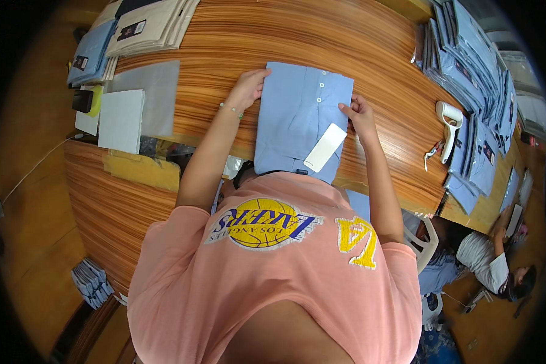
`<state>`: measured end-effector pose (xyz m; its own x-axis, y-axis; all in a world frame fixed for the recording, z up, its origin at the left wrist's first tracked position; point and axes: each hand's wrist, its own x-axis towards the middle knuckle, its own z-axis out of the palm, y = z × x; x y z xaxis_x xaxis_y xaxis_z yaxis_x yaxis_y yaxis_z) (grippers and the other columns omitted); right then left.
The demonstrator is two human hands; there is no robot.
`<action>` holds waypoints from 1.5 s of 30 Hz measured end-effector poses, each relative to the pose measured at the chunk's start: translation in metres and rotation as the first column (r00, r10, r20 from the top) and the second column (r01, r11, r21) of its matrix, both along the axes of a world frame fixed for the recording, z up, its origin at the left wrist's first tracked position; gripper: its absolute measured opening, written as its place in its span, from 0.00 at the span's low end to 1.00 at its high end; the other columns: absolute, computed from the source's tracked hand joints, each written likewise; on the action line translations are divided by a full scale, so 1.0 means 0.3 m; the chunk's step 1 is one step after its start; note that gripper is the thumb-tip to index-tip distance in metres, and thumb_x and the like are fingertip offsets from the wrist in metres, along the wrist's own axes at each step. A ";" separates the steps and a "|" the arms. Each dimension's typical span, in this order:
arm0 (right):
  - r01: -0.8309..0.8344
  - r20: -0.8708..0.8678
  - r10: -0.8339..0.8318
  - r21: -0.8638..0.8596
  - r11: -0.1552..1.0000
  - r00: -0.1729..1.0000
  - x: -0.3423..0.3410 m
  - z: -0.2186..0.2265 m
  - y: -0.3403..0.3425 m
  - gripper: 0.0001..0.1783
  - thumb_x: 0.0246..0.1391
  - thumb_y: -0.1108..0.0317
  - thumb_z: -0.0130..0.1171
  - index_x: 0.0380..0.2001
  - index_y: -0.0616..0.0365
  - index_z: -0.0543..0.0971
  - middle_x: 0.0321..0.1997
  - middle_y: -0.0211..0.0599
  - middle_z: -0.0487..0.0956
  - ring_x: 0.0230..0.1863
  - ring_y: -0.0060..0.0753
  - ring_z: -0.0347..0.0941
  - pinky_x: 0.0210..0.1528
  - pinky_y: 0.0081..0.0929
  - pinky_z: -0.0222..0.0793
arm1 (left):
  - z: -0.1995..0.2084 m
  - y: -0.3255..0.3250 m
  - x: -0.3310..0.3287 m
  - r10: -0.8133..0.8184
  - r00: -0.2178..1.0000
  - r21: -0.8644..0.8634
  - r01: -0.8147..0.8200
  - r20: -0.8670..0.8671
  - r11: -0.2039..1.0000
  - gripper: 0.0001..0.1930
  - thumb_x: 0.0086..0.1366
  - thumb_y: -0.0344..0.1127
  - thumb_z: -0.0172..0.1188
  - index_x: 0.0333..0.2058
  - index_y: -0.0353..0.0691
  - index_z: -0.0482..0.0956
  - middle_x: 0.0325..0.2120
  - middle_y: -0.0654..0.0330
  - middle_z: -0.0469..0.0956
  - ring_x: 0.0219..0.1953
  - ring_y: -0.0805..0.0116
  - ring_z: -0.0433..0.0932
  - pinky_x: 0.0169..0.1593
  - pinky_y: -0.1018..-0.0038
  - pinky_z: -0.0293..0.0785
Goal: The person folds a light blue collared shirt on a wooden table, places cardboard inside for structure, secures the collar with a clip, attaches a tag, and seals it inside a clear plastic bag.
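A folded light-blue shirt (288, 115) lies in front of me at the table's near edge, its white buttons facing up. A long white hang tag (325, 148) rests slantwise on its lower right part. My left hand (249, 90) grips the shirt's upper left edge; some of its fingertips are hidden at the cloth. At the right edge, my right hand (359, 116) has its thumb on top of the shirt and the other fingers curled beside it. The shirt's lower end reaches close to my body.
Packed blue shirts (467, 73) are piled on the right, beside a white-handled lint roller (450, 127). Beige folded garments (155, 27) stand at the back left. Nearer lie a clear plastic sheet (158, 91) and white cards (121, 119). Another person (485, 261) sits at lower right.
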<state>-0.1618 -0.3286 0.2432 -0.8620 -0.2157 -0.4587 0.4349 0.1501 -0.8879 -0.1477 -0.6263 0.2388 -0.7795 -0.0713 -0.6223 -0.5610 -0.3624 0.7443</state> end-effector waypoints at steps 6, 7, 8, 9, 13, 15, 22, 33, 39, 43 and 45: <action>0.031 -0.268 0.034 0.235 0.971 0.963 0.035 0.036 0.039 0.18 0.47 0.66 0.65 0.38 0.62 0.72 0.20 0.26 0.69 0.22 0.19 0.64 0.23 0.18 0.61 | 0.045 0.006 0.044 0.024 0.995 -0.400 -0.062 -0.100 0.914 0.20 0.62 0.40 0.56 0.47 0.32 0.70 0.43 0.53 0.72 0.41 0.68 0.72 0.41 0.75 0.71; 0.056 -0.385 0.083 0.337 0.940 0.919 0.049 0.052 0.057 0.18 0.47 0.65 0.65 0.37 0.62 0.72 0.20 0.27 0.69 0.22 0.20 0.63 0.24 0.19 0.62 | 0.059 0.002 0.070 -0.010 0.987 -0.591 -0.089 -0.162 0.802 0.20 0.62 0.40 0.56 0.48 0.32 0.70 0.44 0.53 0.71 0.41 0.69 0.71 0.41 0.75 0.71; 0.018 -0.377 0.146 0.399 0.917 0.915 0.073 0.071 0.082 0.16 0.44 0.64 0.68 0.30 0.61 0.72 0.19 0.27 0.68 0.22 0.19 0.60 0.24 0.19 0.59 | 0.085 0.012 0.108 -0.076 0.956 -0.763 -0.176 -0.282 0.622 0.18 0.61 0.38 0.57 0.46 0.34 0.71 0.40 0.54 0.73 0.37 0.71 0.72 0.38 0.76 0.71; -0.038 -0.320 0.205 0.458 0.888 0.925 0.106 0.087 0.087 0.16 0.44 0.64 0.68 0.27 0.60 0.72 0.18 0.26 0.67 0.22 0.19 0.60 0.24 0.19 0.58 | 0.113 0.034 0.136 -0.155 0.937 -0.738 -0.138 -0.314 0.661 0.17 0.61 0.37 0.57 0.45 0.34 0.71 0.38 0.55 0.74 0.36 0.72 0.72 0.37 0.76 0.71; -0.142 -0.258 0.312 0.517 0.844 0.915 0.198 0.063 0.085 0.17 0.40 0.65 0.70 0.18 0.59 0.70 0.17 0.25 0.65 0.21 0.19 0.58 0.23 0.19 0.57 | 0.202 0.195 0.257 -0.606 0.760 -0.648 0.341 -0.237 0.681 0.12 0.59 0.33 0.57 0.41 0.35 0.73 0.28 0.60 0.75 0.30 0.76 0.72 0.33 0.77 0.70; -0.144 -0.197 0.261 0.465 0.873 0.945 0.196 0.036 0.095 0.17 0.38 0.65 0.71 0.18 0.59 0.70 0.16 0.28 0.65 0.20 0.23 0.59 0.23 0.22 0.58 | 0.182 0.299 0.301 -0.731 0.621 -0.493 0.560 -0.282 0.666 0.14 0.58 0.36 0.59 0.41 0.37 0.72 0.29 0.58 0.74 0.31 0.70 0.73 0.33 0.72 0.71; -0.095 -0.202 0.132 0.181 0.979 0.970 0.187 0.074 0.060 0.14 0.44 0.71 0.66 0.21 0.57 0.68 0.19 0.23 0.68 0.20 0.15 0.60 0.22 0.16 0.59 | 0.154 0.448 0.331 -0.781 0.577 -0.909 0.153 -0.236 0.388 0.24 0.50 0.47 0.66 0.36 0.37 0.68 0.35 0.51 0.72 0.34 0.53 0.75 0.36 0.62 0.70; -0.245 -0.225 0.262 0.101 0.964 0.939 0.296 0.120 -0.001 0.08 0.51 0.68 0.61 0.30 0.60 0.76 0.20 0.26 0.72 0.21 0.16 0.64 0.25 0.17 0.61 | 0.052 0.306 0.361 -0.313 0.890 -0.280 0.224 -0.332 0.933 0.12 0.59 0.26 0.55 0.42 0.33 0.69 0.35 0.55 0.77 0.29 0.68 0.78 0.31 0.73 0.76; -0.396 -0.170 0.417 0.145 0.907 0.893 0.335 0.126 -0.067 0.08 0.47 0.69 0.64 0.25 0.63 0.78 0.19 0.29 0.72 0.21 0.18 0.64 0.24 0.19 0.62 | 0.153 0.308 0.360 -0.176 0.927 -0.122 0.143 -0.332 0.982 0.12 0.61 0.23 0.53 0.44 0.32 0.70 0.37 0.58 0.77 0.38 0.74 0.76 0.43 0.78 0.73; -0.346 -0.003 0.350 0.125 0.930 0.937 0.380 0.082 0.022 0.05 0.46 0.72 0.63 0.23 0.63 0.79 0.18 0.26 0.72 0.22 0.14 0.63 0.25 0.15 0.61 | 0.135 0.311 0.368 -0.044 0.917 -0.118 -0.004 -0.398 0.993 0.13 0.60 0.22 0.53 0.45 0.32 0.70 0.38 0.58 0.77 0.40 0.75 0.76 0.45 0.78 0.73; -0.304 -0.110 0.302 0.003 0.953 0.947 0.393 0.073 0.040 0.06 0.45 0.74 0.64 0.29 0.62 0.79 0.21 0.24 0.74 0.23 0.13 0.63 0.25 0.13 0.61 | 0.131 0.320 0.359 -0.084 0.905 -0.124 0.035 -0.418 0.992 0.13 0.60 0.23 0.54 0.45 0.32 0.70 0.38 0.58 0.77 0.39 0.75 0.76 0.44 0.79 0.73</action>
<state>-0.0439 -0.3166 0.2652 -0.7991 -0.4798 -0.3622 0.2727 0.2476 -0.9297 -0.0401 -0.5302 0.2780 -0.9719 -0.0661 -0.2259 -0.2043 -0.2398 0.9491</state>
